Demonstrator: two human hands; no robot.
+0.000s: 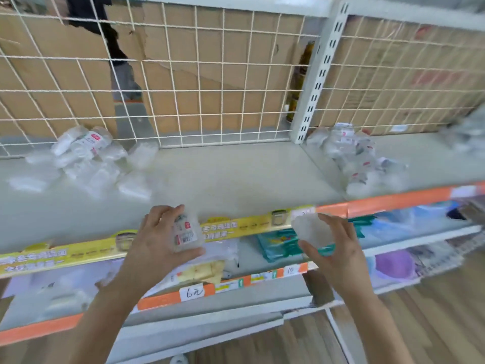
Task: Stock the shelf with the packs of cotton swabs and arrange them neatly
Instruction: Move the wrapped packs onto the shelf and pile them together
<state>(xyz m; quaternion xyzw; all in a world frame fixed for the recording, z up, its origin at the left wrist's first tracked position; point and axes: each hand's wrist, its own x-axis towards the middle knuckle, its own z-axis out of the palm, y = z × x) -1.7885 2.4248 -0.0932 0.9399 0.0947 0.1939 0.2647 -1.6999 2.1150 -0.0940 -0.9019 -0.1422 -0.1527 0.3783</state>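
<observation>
My left hand (157, 237) grips a clear pack of cotton swabs (186, 233) with a red-and-white label, held just in front of the shelf's yellow front strip. My right hand (333, 248) holds a second clear pack (311, 229) at the same height, to the right. The grey shelf (236, 179) lies above and behind both hands. A loose pile of swab packs (86, 158) lies at the shelf's back left. Another pile (359, 158) lies to the right of the white upright post (320, 74).
A white wire grid (183, 74) backs the shelf, with brown cardboard behind it. Lower shelves hold green packets (278, 245), blue and purple goods and handwritten price tags (191, 292). Wooden floor shows at the bottom right. The picture is blurred.
</observation>
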